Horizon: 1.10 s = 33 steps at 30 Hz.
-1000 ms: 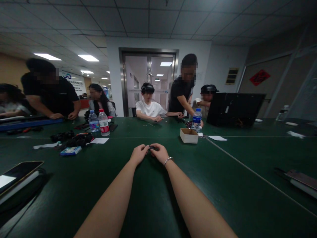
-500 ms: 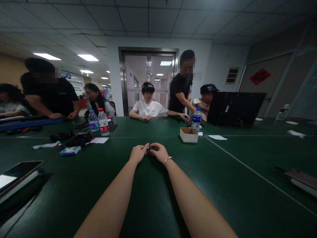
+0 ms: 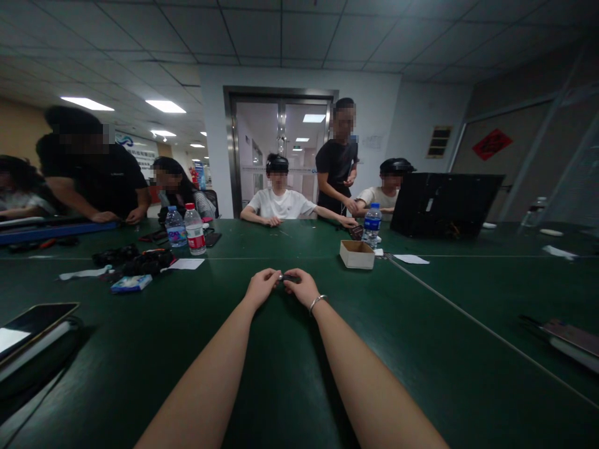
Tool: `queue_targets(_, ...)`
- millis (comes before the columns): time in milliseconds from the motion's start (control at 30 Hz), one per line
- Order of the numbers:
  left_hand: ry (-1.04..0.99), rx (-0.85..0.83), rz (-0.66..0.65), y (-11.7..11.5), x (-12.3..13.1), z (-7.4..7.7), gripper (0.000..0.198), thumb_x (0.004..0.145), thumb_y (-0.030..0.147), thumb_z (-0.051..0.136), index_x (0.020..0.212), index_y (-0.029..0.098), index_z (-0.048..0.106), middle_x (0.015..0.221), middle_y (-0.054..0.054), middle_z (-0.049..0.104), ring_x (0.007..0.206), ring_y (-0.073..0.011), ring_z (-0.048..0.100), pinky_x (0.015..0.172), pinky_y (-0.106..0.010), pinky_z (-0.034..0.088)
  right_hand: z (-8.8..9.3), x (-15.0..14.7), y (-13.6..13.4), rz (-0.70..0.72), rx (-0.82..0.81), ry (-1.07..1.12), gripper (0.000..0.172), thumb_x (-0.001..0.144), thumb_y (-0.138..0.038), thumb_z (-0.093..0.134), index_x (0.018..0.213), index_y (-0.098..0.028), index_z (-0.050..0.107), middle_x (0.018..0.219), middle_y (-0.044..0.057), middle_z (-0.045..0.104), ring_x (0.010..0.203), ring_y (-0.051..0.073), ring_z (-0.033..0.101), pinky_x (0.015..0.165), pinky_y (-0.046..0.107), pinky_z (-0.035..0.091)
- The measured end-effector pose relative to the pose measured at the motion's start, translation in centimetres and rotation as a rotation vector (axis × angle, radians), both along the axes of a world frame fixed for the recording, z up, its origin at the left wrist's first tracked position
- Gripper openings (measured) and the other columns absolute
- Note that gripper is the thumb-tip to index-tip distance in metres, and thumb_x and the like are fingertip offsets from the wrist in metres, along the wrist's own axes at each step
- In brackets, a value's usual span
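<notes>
Over the green table (image 3: 290, 362) my two hands meet around a small dark object (image 3: 291, 278) with a shiny end. Its kind is too small to make out. My left hand (image 3: 262, 288) is closed, its thumb and fingers pinching the shiny left end. From the other side my right hand (image 3: 303, 288), with a silver bangle (image 3: 318, 304) at its wrist, grips the dark part. Fingers cover much of the object.
Beyond my hands stand an open cardboard box (image 3: 357, 255) and a water bottle (image 3: 372, 226). Two bottles, dark gear (image 3: 140, 262) and a blue-white packet (image 3: 131, 284) lie left. Phones (image 3: 35, 327) rest at the near left and right. A black monitor (image 3: 444, 206) stands right; several people surround the table.
My hands stay in nearly the same place, still on the small object. Across the table, the standing person in black has straightened and drawn their hands back from the tabletop.
</notes>
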<state>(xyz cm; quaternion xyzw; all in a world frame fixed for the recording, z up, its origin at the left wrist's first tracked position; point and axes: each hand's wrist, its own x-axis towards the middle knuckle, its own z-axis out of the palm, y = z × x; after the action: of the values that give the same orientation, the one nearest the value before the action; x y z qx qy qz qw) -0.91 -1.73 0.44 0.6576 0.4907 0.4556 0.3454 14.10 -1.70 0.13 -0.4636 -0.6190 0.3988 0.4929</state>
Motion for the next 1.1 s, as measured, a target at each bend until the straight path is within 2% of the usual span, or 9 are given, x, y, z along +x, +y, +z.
queue_targets(333,-0.059,-0.04,-0.019,0.5,0.1,-0.1,0.033,0.073,0.042,0.054,0.091,0.017,0.063,0.079,-0.005,0.063,0.066,-0.0129,0.055,0.058,-0.022,0.042,0.3,0.1,0.1,0.004,-0.042,0.064,0.02,0.071,-0.001,0.059,0.088,-0.012,0.059,0.082,0.004,0.06,0.05,0.008,0.058,0.046,0.018,0.05)
queue_targets(500,-0.117,-0.01,-0.039,0.4,0.2,0.1,0.031,0.071,0.037,0.057,0.093,0.016,0.063,0.078,-0.005,0.062,0.064,-0.012,0.055,0.056,-0.02,0.041,-0.2,0.2,0.6,0.007,-0.049,0.139,0.019,0.07,-0.003,0.061,0.087,-0.012,0.058,0.08,0.002,0.06,0.047,0.007,0.057,0.042,0.015,0.048)
queue_targets(667,-0.094,-0.02,-0.028,1.1,0.1,-0.5,0.033,0.071,0.042,0.058,0.091,0.016,0.063,0.078,-0.005,0.063,0.066,-0.0131,0.056,0.054,-0.021,0.04,-0.5,0.3,1.1,0.022,-0.054,0.155,0.019,0.07,-0.005,0.063,0.087,-0.013,0.059,0.081,0.003,0.06,0.047,0.007,0.058,0.042,0.014,0.049)
queue_targets(833,-0.07,-0.055,-0.012,1.5,-0.1,-0.8,0.037,0.072,0.047,0.054,0.088,0.015,0.062,0.075,-0.005,0.062,0.065,-0.0138,0.055,0.053,-0.021,0.039,-0.4,0.3,1.0,0.031,-0.085,0.215,0.01,0.075,-0.013,0.06,0.086,-0.013,0.059,0.079,0.002,0.058,0.05,0.008,0.06,0.044,0.015,0.051)
queue_targets(1100,-0.057,-0.066,0.0,1.5,-0.1,-0.9,0.043,0.072,0.054,0.051,0.086,0.015,0.062,0.074,-0.005,0.062,0.066,-0.0148,0.056,0.054,-0.022,0.041,-0.3,0.3,0.8,0.043,-0.071,0.212,0.016,0.072,-0.009,0.062,0.087,-0.014,0.058,0.073,-0.001,0.055,0.054,0.01,0.061,0.045,0.016,0.052)
